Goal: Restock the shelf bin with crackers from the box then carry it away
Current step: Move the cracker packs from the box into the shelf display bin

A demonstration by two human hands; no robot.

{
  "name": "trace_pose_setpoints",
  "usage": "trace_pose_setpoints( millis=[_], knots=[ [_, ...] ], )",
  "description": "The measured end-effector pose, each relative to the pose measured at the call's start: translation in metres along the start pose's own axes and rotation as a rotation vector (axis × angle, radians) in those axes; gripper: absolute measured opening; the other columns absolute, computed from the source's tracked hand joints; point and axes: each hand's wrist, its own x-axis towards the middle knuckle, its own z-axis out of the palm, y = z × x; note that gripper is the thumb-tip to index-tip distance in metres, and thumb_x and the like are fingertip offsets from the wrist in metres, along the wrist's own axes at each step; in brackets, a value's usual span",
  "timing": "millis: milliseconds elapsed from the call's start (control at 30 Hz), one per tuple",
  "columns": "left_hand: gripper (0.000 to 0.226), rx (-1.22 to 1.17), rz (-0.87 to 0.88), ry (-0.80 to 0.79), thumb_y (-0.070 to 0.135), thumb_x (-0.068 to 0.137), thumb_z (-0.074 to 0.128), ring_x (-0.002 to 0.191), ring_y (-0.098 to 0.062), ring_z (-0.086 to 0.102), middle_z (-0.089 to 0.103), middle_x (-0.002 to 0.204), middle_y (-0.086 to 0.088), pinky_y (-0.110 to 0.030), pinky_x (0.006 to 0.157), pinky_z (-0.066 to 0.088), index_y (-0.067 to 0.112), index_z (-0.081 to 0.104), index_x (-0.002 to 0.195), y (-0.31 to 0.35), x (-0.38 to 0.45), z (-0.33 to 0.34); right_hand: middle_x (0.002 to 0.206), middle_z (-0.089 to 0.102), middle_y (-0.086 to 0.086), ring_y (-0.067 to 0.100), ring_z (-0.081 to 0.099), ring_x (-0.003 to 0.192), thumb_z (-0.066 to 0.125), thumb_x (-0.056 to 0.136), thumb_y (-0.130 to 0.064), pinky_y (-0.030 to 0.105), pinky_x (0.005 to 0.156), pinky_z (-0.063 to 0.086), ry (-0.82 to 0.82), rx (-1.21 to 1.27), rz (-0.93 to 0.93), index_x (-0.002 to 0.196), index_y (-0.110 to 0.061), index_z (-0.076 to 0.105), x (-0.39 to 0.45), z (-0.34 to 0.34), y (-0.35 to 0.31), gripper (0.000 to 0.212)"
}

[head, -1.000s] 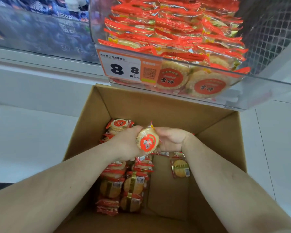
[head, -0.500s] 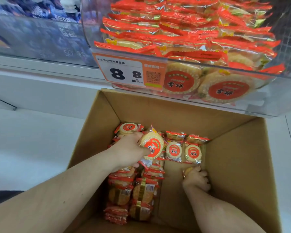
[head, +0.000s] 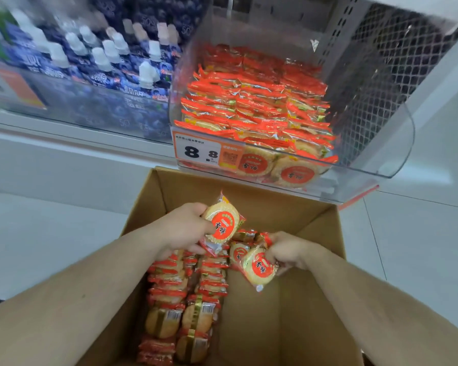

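An open cardboard box (head: 312, 299) stands on the floor below the shelf, with rows of orange-wrapped cracker packs (head: 185, 294) along its left side. My left hand (head: 183, 228) grips one round cracker pack (head: 221, 224) above the box. My right hand (head: 288, 250) holds another cracker pack (head: 259, 268) over the box's middle, with a further pack (head: 238, 253) just beside it. The clear plastic shelf bin (head: 397, 143) above the box is packed with the same crackers (head: 257, 107) and carries a price tag (head: 204, 153) reading 8.8.
Blue pouches with white caps (head: 101, 64) fill the shelf section left of the bin. A dark mesh panel (head: 397, 67) stands behind the bin on the right. White floor tiles (head: 37, 233) surround the box. The box's right half shows bare cardboard.
My right hand has come up from the box floor with a cracker pack. My left hand has risen a little with its pack. The view has tilted up, showing the top of the bin.
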Motion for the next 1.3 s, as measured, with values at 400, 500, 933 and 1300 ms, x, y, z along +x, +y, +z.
trace_pose_setpoints(
  millis=[400, 500, 933, 1300],
  knots=[
    [0.027, -0.196, 0.076, -0.142, 0.011, 0.097, 0.053, 0.1, -0.019, 0.07, 0.073, 0.107, -0.004, -0.038, 0.082, 0.059, 0.018, 0.058, 0.123, 0.028, -0.045, 0.001, 0.088, 0.058, 0.019, 0.03, 0.06, 0.082, 0.067, 0.071, 0.004, 0.031, 0.059, 0.057, 0.021, 0.238, -0.44, 0.096, -0.007, 0.06, -0.151, -0.051, -0.045, 0.028],
    [0.029, -0.314, 0.074, -0.225, 0.003, 0.098, 0.045, 0.1, -0.023, 0.07, 0.074, 0.106, -0.01, -0.042, 0.086, 0.057, 0.015, 0.06, 0.12, 0.037, -0.053, 0.008, 0.088, 0.057, 0.02, 0.029, 0.059, 0.08, 0.071, 0.071, 0.001, 0.031, 0.056, 0.057, 0.053, 0.297, -0.536, 0.099, -0.005, 0.06, -0.162, -0.054, -0.045, 0.031],
    [0.035, -0.464, 0.123, -0.414, 0.018, 0.1, 0.036, 0.109, -0.03, 0.066, 0.069, 0.119, -0.012, -0.05, 0.09, 0.054, 0.013, 0.058, 0.127, 0.05, -0.057, 0.029, 0.078, 0.061, 0.014, 0.024, 0.056, 0.072, 0.073, 0.08, 0.004, 0.041, 0.072, 0.049, 0.277, 0.205, -0.698, 0.089, -0.007, 0.063, -0.176, -0.044, -0.049, 0.017],
    [0.034, -0.091, 0.367, -0.284, 0.003, 0.089, 0.062, 0.094, -0.024, 0.072, 0.072, 0.107, -0.006, -0.038, 0.081, 0.058, 0.017, 0.054, 0.119, 0.065, -0.066, 0.023, 0.088, 0.06, -0.011, 0.001, 0.051, 0.074, 0.082, 0.074, -0.016, 0.019, 0.071, 0.046, 0.641, -0.024, -0.792, 0.092, -0.027, 0.059, -0.183, -0.033, -0.062, 0.032]
  ],
)
